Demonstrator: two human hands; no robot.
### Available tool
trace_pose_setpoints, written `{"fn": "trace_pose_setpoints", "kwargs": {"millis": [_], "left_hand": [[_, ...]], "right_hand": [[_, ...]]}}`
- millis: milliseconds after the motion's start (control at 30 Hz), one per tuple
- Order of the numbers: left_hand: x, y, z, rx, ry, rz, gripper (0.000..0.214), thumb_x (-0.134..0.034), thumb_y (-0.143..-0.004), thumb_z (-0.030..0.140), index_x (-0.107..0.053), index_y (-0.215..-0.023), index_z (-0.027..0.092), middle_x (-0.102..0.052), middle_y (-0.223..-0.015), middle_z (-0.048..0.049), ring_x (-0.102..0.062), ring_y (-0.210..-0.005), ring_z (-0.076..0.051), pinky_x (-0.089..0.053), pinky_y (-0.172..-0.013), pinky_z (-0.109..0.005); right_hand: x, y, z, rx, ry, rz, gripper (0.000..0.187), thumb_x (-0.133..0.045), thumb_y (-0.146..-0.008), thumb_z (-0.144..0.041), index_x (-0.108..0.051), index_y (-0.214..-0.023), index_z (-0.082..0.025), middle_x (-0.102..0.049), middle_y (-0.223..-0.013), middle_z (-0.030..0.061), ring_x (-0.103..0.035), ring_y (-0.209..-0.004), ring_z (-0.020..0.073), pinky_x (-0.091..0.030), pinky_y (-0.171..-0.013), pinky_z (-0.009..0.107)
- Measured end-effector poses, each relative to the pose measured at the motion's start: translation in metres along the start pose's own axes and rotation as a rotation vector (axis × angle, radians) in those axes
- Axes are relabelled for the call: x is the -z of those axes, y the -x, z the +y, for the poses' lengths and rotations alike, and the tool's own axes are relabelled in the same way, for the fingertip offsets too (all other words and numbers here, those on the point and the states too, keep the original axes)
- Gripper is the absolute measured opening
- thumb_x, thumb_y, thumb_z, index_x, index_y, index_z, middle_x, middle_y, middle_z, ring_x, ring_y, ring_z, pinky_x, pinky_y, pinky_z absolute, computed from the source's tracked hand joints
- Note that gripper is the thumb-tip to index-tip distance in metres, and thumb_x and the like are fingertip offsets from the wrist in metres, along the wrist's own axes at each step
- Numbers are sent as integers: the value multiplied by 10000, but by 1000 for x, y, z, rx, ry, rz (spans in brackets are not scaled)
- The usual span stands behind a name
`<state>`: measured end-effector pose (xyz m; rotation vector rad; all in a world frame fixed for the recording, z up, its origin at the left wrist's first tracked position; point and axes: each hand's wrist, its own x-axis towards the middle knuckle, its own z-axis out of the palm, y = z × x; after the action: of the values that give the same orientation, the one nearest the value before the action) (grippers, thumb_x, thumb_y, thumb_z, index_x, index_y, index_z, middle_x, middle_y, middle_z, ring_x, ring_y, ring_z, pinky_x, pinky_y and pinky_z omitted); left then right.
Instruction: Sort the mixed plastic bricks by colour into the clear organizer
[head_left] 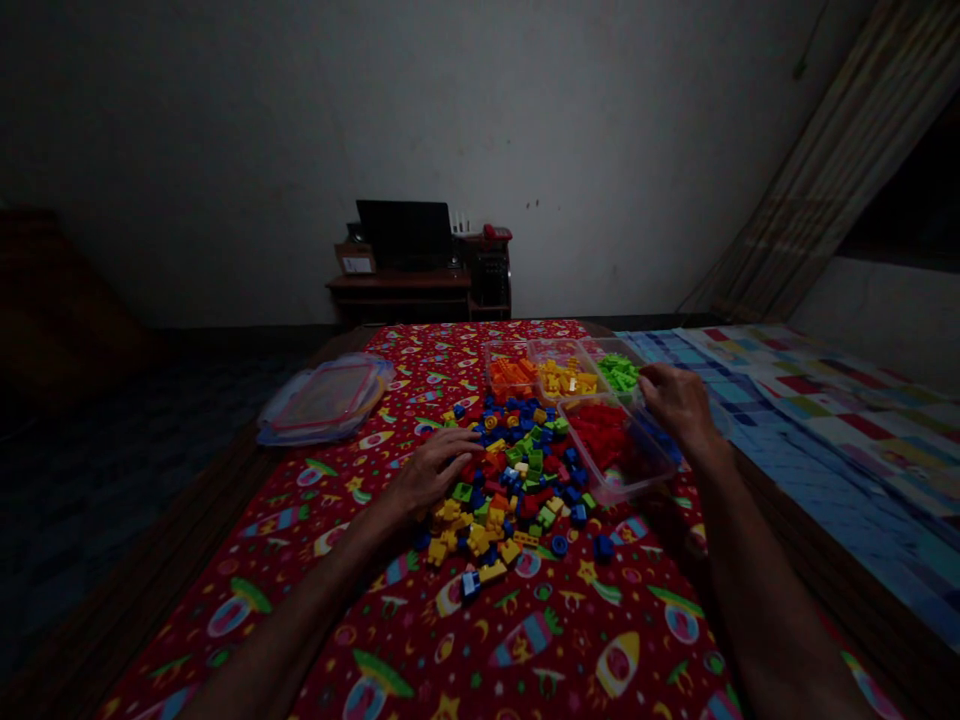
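Head view — left hand (437, 470) half-curled at bricks (535, 461).

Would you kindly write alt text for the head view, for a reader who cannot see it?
A person's left hand is at the edge of a pile of mixed toy bricks on a red patterned cloth, and the right hand is by clear boxes of bricks grouped by colour. Lids lie to the left; a dark monitor stands beyond.
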<state>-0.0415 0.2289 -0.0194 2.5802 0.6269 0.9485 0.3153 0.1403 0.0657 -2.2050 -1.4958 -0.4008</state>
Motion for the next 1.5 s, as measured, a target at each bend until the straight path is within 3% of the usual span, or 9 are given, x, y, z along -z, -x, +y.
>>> {"fn": "trace_pose_setpoints", "kwargs": {"millis": [200, 400, 600, 733, 900, 1033, 1167, 1367, 1500], "left_hand": [[-5, 2, 5, -1, 16, 1, 291, -392, -950, 276, -666, -999, 189, -674, -1077, -89, -594, -1060, -196, -467, -946, -379], [-3, 2, 10, 10, 23, -15, 268, -395, -945, 248, -651, -995, 185, -675, -1032, -83, -600, -1020, -190, -463, -930, -359], [-6, 4, 4, 64, 62, 16, 292, -398, -905, 182, -617, -1098, 191, -665, -1008, -70, -623, -938, -173, -506, -830, -311], [-4, 3, 0, 53, -6, 105, 370, -396, -874, 149, -555, -1205, 194, -607, -1197, -89, -553, -1130, -200, -449, -973, -378], [-5, 4, -8, 184, -108, 131, 383, -394, -910, 252, -496, -1274, 189, -563, -1275, -104, -499, -1200, -224, -404, -1024, -430], [-7, 7, -10, 292, -100, 70, 430, -348, -936, 346, -473, -1309, 172, -577, -1263, -118, -534, -1159, -229, -430, -994, -420], [-6, 6, -7, 261, -50, -1, 411, -384, -919, 351, -541, -1254, 172, -604, -1242, -116, -569, -1120, -232, -458, -957, -392], [13, 0, -9, 207, -23, 19, 311, -477, -858, 255, -635, -1121, 203, -628, -1194, -89, -572, -1105, -232, -453, -961, -408], [25, 0, -12, 90, -84, -111, 200, -593, -817, 262, -698, -985, 233, -608, -1163, -74, -520, -1130, -240, -423, -983, -415]], "right_hand": [[-19, 29, -79, 456, -4, -234, 248, -441, -877, -196, -683, -833, -169, -675, -761, 85, -553, -656, 156, -284, -571, 256], [-43, 50, -90, 604, 88, -257, 195, -460, -843, -107, -655, -842, -129, -634, -816, 118, -506, -724, 173, -307, -625, 270], [-49, 52, -81, 612, 63, -218, 214, -442, -845, -123, -638, -931, -138, -594, -915, 140, -497, -806, 203, -358, -661, 284], [-53, 55, -81, 640, 48, -211, 232, -433, -791, -66, -635, -876, -144, -592, -868, 130, -490, -810, 215, -396, -685, 309], [-53, 57, -79, 689, 18, -158, 338, -412, -807, -70, -599, -1074, -157, -611, -969, 130, -511, -905, 228, -415, -719, 318], [-57, 55, -79, 685, 2, -218, 319, -421, -817, -70, -589, -1081, -128, -635, -859, 106, -524, -767, 187, -381, -674, 280], [-59, 51, -76, 671, -95, -202, 235, -479, -827, -148, -590, -1034, -133, -623, -838, 87, -519, -720, 175, -367, -636, 264], [-50, 41, -65, 663, -242, -78, 221, -498, -872, -280, -628, -1004, -158, -641, -892, 98, -556, -811, 190, -403, -731, 286], [-29, 23, -53, 504, -217, -82, 243, -487, -883, -304, -675, -941, -162, -653, -836, 89, -578, -730, 173, -404, -664, 267]]}}
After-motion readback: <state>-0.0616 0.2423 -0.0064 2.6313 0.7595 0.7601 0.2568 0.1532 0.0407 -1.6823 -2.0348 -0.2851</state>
